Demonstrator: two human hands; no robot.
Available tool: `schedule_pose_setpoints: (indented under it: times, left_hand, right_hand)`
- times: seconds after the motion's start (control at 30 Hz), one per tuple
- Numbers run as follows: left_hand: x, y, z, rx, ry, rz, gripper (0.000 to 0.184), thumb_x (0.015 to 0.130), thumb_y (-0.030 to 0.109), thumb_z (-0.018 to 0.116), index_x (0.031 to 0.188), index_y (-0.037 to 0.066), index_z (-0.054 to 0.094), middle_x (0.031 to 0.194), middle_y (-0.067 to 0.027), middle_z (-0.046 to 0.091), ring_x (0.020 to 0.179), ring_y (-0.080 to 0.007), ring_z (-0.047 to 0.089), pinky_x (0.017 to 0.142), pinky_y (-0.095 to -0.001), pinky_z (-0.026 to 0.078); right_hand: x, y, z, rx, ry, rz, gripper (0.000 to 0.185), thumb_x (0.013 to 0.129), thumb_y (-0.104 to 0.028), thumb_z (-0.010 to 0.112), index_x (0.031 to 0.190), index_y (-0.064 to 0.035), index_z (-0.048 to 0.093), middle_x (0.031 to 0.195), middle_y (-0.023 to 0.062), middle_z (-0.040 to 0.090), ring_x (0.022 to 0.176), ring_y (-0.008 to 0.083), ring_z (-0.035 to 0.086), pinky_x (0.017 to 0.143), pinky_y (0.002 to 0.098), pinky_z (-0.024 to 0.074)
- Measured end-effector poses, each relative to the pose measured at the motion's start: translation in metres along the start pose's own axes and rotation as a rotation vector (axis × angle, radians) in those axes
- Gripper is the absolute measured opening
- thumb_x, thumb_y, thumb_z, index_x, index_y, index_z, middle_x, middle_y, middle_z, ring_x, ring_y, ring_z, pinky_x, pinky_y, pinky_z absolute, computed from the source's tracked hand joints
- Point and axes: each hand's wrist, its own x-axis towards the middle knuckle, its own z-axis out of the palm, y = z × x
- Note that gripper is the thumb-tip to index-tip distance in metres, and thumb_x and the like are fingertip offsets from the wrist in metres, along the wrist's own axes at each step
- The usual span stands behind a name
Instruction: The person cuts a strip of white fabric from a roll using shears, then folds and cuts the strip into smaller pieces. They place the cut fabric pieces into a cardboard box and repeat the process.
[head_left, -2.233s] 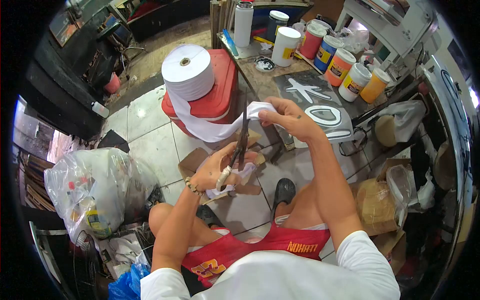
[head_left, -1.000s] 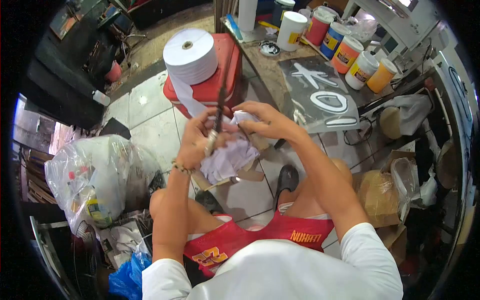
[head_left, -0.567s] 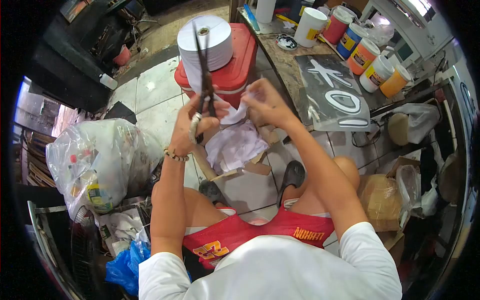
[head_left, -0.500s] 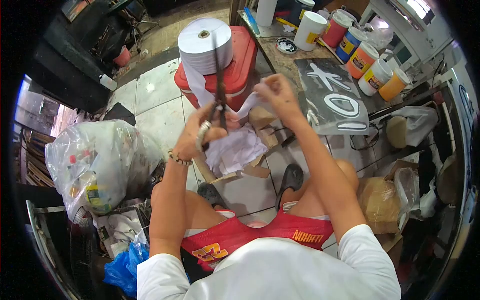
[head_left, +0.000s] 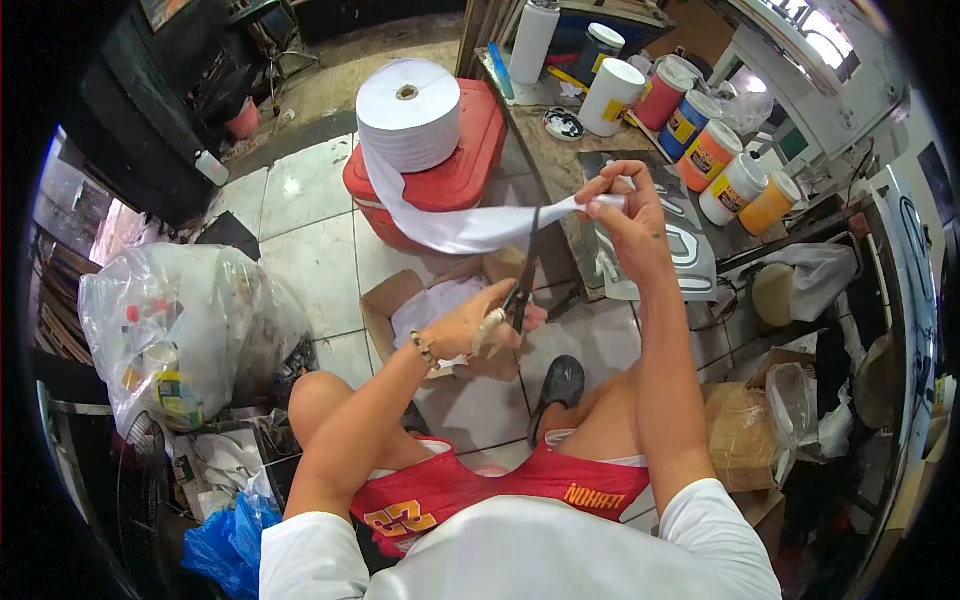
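The right hand (head_left: 634, 225) pinches the free end of the white strip (head_left: 465, 230), which runs from the roll (head_left: 410, 125) on the red box (head_left: 478, 135); the left hand (head_left: 462, 328) curls its fingers round the scissors (head_left: 525, 280), their opening unclear. The apparent step is positioning for a cut; the next move calls for squaring the scissors across the white strip.

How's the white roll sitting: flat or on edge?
Flat: the roll rests on the red cooler, core hole up, its white strip running to the right hand.

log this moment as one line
left hand: holds scissors | right hand: pinching end of white strip | strip: runs from roll on red cooler | cardboard box: white pieces inside
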Motion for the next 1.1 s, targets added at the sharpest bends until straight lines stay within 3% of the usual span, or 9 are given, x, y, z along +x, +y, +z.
schedule_pose_setpoints:
  times: [0.17, 0.4, 0.57, 0.67, 0.8, 0.93, 1.0, 1.03, 1.1]
  left_hand:
    - [-0.011, 0.027, -0.002, 0.062, 0.094, 0.196, 0.073, 0.076, 0.009, 0.080, 0.139, 0.002, 0.044, 0.124, -0.0138, 0.061, 0.111, -0.0173, 0.061, 0.096, -0.0338, 0.051]
    - [-0.017, 0.035, -0.002, 0.169, 0.160, 0.150, 0.072, 0.075, 0.006, 0.078, 0.139, 0.000, 0.045, 0.114, -0.0163, 0.068, 0.100, -0.0205, 0.068, 0.084, -0.0288, 0.055]
    - [-0.016, 0.026, 0.000, 0.172, 0.088, 0.177, 0.080, 0.073, 0.015, 0.087, 0.138, -0.001, 0.044, 0.114, -0.0172, 0.067, 0.100, -0.0221, 0.068, 0.085, -0.0308, 0.056]
    - [-0.010, 0.011, -0.010, -0.080, 0.043, 0.111, 0.079, 0.074, 0.013, 0.086, 0.139, -0.001, 0.044, 0.114, -0.0177, 0.067, 0.098, -0.0206, 0.068, 0.084, -0.0297, 0.055]
    - [-0.018, 0.030, 0.007, 0.150, 0.017, 0.197, 0.075, 0.078, 0.014, 0.083, 0.140, -0.002, 0.042, 0.115, -0.0188, 0.066, 0.097, -0.0226, 0.068, 0.084, -0.0303, 0.055]
    - [-0.019, 0.031, 0.013, 0.085, 0.006, 0.212, 0.072, 0.081, 0.015, 0.081, 0.140, -0.002, 0.042, 0.117, -0.0206, 0.065, 0.103, -0.0257, 0.066, 0.090, -0.0348, 0.054]
    - [-0.012, 0.025, 0.003, -0.389, 0.117, -0.108, 0.085, 0.075, 0.020, 0.086, 0.141, -0.003, 0.039, 0.120, -0.0219, 0.063, 0.111, -0.0308, 0.064, 0.099, -0.0438, 0.051]
    - [-0.020, 0.036, 0.018, -0.025, -0.034, 0.151, 0.082, 0.075, 0.013, 0.083, 0.141, -0.002, 0.037, 0.126, -0.0178, 0.060, 0.115, -0.0230, 0.060, 0.099, -0.0369, 0.049]
    - [-0.022, 0.042, 0.025, -0.037, 0.009, 0.140, 0.092, 0.070, 0.020, 0.089, 0.141, -0.002, 0.035, 0.131, -0.0214, 0.056, 0.121, -0.0283, 0.058, 0.104, -0.0381, 0.047]
  right_hand:
    - [-0.006, -0.014, 0.001, -0.148, -0.080, 0.042, 0.048, 0.083, 0.005, 0.063, 0.125, -0.0066, 0.044, 0.106, 0.0108, 0.064, 0.103, 0.0182, 0.062, 0.088, 0.0326, 0.0542]
    - [-0.005, -0.020, -0.016, -0.180, -0.282, 0.284, 0.066, 0.084, 0.000, 0.067, 0.143, -0.0039, 0.038, 0.114, 0.0112, 0.063, 0.103, 0.0164, 0.062, 0.090, 0.0299, 0.0511]
    - [-0.006, -0.022, 0.004, -0.152, -0.178, 0.388, 0.035, 0.090, -0.029, 0.072, 0.111, -0.0017, 0.066, 0.095, 0.0030, 0.066, 0.086, 0.0083, 0.061, 0.076, 0.0236, 0.0478]
    - [0.000, -0.010, -0.004, -0.355, -0.257, 0.431, 0.031, 0.093, -0.030, 0.069, 0.105, -0.0019, 0.064, 0.090, 0.0011, 0.064, 0.078, 0.0084, 0.061, 0.075, 0.0242, 0.0505]
    - [-0.004, -0.014, 0.009, -0.233, -0.206, 0.292, 0.024, 0.094, -0.028, 0.068, 0.097, -0.0048, 0.064, 0.085, -0.0024, 0.061, 0.078, 0.0049, 0.057, 0.072, 0.0230, 0.0487]
    - [-0.004, -0.004, 0.019, -0.078, -0.239, 0.091, 0.037, 0.096, -0.022, 0.063, 0.126, -0.0004, 0.059, 0.114, 0.0022, 0.062, 0.109, 0.0106, 0.055, 0.097, 0.0285, 0.0432]
    - [-0.008, 0.007, 0.022, -0.017, -0.227, 0.088, 0.045, 0.095, -0.016, 0.061, 0.137, -0.0020, 0.052, 0.135, 0.0069, 0.056, 0.109, 0.0149, 0.061, 0.097, 0.0307, 0.0476]
    - [-0.009, 0.000, 0.025, 0.059, -0.298, 0.153, 0.048, 0.095, -0.016, 0.060, 0.140, -0.0021, 0.049, 0.135, 0.0058, 0.056, 0.110, 0.0143, 0.060, 0.098, 0.0306, 0.0470]
    - [-0.009, -0.001, 0.030, 0.133, -0.382, 0.209, 0.049, 0.096, -0.017, 0.061, 0.140, -0.0022, 0.047, 0.131, 0.0056, 0.058, 0.111, 0.0134, 0.060, 0.098, 0.0296, 0.0464]
